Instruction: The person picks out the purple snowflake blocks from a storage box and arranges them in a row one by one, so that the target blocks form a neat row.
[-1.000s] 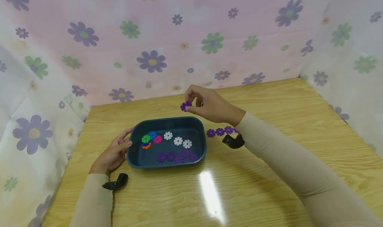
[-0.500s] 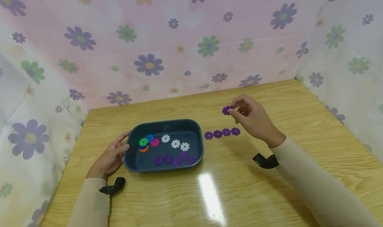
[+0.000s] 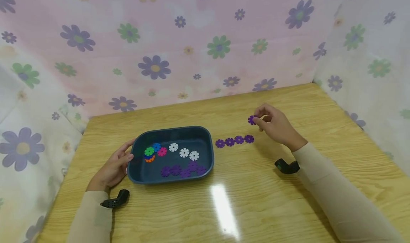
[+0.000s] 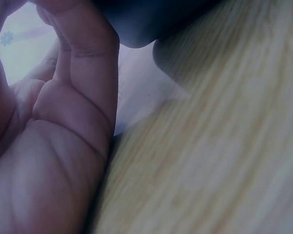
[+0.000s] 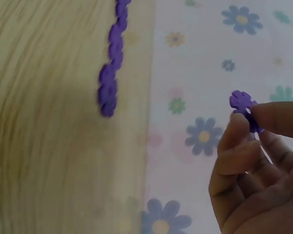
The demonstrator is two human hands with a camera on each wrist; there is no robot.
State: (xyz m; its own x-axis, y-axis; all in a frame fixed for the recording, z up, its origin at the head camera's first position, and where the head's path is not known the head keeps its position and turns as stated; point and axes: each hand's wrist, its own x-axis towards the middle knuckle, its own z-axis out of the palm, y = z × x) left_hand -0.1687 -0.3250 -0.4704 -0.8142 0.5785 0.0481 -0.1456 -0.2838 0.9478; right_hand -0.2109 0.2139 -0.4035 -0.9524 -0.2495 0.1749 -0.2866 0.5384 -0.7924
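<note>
Head view: the right grip (image 3: 278,127) pinches a purple disc (image 3: 251,120) at its fingertips, above the bench (image 3: 256,203) near a purple disc row (image 3: 238,140); the left grip (image 3: 110,170) (thumb at the rim) grasps the dark blue tray (image 3: 171,134).

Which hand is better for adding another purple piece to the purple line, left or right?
Probably the right hand. Its fingers pinch a purple piece near the right end of the purple line. The left hand holds the tray, farther from that end.
</note>
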